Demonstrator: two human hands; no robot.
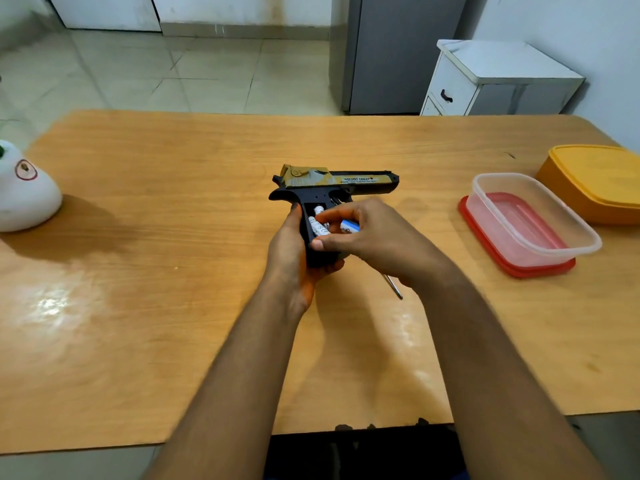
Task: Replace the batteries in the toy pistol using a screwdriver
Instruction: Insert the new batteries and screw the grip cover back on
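I see a glossy wooden bench (173, 220). Mid-bench, my left hand (289, 261) wraps the matte black grip of the tan-slide toy pistol (332, 187); my right hand (367, 233) has its fingers (337, 216) pinching a white cylindrical battery (320, 228) at the open compartment.

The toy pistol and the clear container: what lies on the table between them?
In the head view, only bare table lies between toy pistol and clear container.

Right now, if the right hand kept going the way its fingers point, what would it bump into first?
The right hand points left at the toy pistol. Its fingertips would likely meet the batteries in the open grip first, then the left hand.
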